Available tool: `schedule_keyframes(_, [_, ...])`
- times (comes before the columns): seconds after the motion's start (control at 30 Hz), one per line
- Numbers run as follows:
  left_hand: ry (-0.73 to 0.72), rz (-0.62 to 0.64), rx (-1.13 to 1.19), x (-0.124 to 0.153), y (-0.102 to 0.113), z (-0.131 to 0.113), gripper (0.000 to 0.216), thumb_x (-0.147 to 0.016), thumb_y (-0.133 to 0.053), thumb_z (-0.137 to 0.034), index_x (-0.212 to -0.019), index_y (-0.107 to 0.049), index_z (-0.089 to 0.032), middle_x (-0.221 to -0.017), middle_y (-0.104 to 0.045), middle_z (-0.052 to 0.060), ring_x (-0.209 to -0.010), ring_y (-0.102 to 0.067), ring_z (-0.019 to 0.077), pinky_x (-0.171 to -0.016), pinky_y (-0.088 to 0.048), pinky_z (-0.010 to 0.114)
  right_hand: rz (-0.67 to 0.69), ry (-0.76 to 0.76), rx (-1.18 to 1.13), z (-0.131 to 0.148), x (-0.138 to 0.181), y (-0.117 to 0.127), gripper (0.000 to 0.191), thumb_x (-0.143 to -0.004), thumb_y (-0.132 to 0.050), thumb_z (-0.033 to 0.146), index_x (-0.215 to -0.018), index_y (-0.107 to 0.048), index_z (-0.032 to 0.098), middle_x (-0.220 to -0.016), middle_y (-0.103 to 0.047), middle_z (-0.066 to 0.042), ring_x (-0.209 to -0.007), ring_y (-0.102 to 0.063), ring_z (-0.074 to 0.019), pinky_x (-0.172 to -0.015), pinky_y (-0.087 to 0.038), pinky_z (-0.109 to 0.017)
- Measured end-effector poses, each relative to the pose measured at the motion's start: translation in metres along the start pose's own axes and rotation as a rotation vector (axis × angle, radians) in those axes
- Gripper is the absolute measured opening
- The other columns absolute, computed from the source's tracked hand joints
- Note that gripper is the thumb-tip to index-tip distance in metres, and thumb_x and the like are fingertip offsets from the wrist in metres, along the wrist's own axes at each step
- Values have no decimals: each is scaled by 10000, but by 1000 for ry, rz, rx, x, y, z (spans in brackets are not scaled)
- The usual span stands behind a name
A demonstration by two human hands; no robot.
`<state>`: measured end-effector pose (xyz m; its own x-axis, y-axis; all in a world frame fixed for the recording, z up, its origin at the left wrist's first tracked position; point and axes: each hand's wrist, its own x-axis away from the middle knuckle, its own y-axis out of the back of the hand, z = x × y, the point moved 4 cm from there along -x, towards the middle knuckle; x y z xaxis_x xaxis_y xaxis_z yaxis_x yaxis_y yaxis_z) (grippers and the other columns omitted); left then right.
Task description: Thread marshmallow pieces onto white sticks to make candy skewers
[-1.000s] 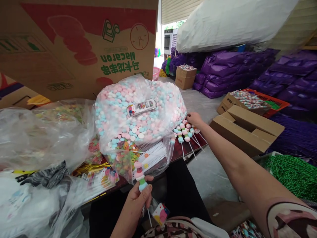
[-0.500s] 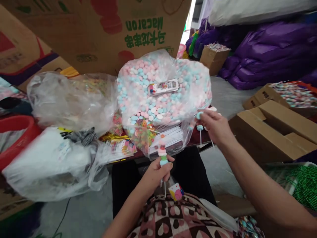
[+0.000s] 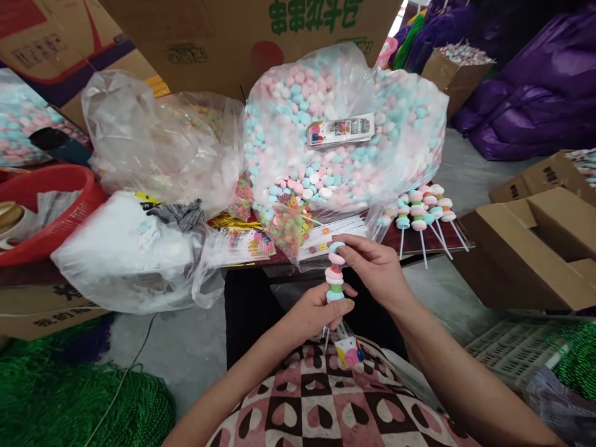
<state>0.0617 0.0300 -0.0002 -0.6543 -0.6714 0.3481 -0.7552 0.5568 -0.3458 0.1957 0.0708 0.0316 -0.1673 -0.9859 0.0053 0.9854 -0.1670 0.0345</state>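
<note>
We grip an upright skewer of soft pink, white, blue and green candies on a thin white stick [image 3: 334, 274] in our left hand [image 3: 319, 308], its fingers closed around the lowest pale blue piece. Our right hand [image 3: 379, 270] pinches a pale blue, round marshmallow [image 3: 336, 247] between thumb and forefinger at the skewer's top; we cannot tell how far the stick's tip runs into it. The skewer is in front of us, just over the near edge of the dark red table [image 3: 412, 244]. Below our left hand hangs a small clear wrapper with a colourful printed end [image 3: 348, 352], above our brown-and-pink heart-checked garment [image 3: 321, 410].

Beyond our hands we see a large clear plastic bag full of pink, blue and white marshmallows [image 3: 288, 149], with a flat stack of white printed packets [image 3: 341, 130] lying on it. At its near side are green and orange gummy rings [image 3: 288, 222] and, beside them, a bundle of thin white sticks [image 3: 344, 231]. To the right, several loaded candy skewers [image 3: 419, 208] lie side by side, their bare sticks reaching past the table's edge
</note>
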Motion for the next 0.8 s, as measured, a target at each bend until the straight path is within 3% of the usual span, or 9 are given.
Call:
schedule_keyframes(0.13, [-13,8,-9,1,0,4,481,-768,-642,-567,-995,-555,-152,-504,-399,-102,-430,-329,53,-468,-218,220,3,138,180,8,11,-1,220,-837,-653,325,-1014,-762,254,-995,-763,-24,-871,-710,-197,-789,-571,-323])
schedule_keyframes(0.37, [-1,-3,-82,5,-2,1,501,-757,-604,-646,-814,-503,-159,-494,-379,-96,-439,-302,48,-458,-197,219,167,533,479,20,23,-1,263,-940,-512,217,-1099,-720,239,-1075,-750,-46,-987,-704,-180,-880,-558,-304])
schedule_keyframes(0.6, [8,3,-136,6,-5,3,504,-759,-584,-663,-710,-432,-186,-499,-360,-92,-456,-284,48,-455,-205,222,223,668,527,19,27,-4,267,-943,-500,182,-1124,-696,203,-1066,-745,-86,-998,-697,-184,-861,-562,-311])
schedule_keyframes(0.8, [-24,-23,-91,7,-2,10,489,-765,-598,-640,-706,-410,-192,-511,-357,-96,-458,-283,46,-455,-211,224,174,613,498,9,33,-4,238,-935,-522,179,-1073,-714,199,-1034,-749,-83,-958,-704,-183,-839,-565,-310])
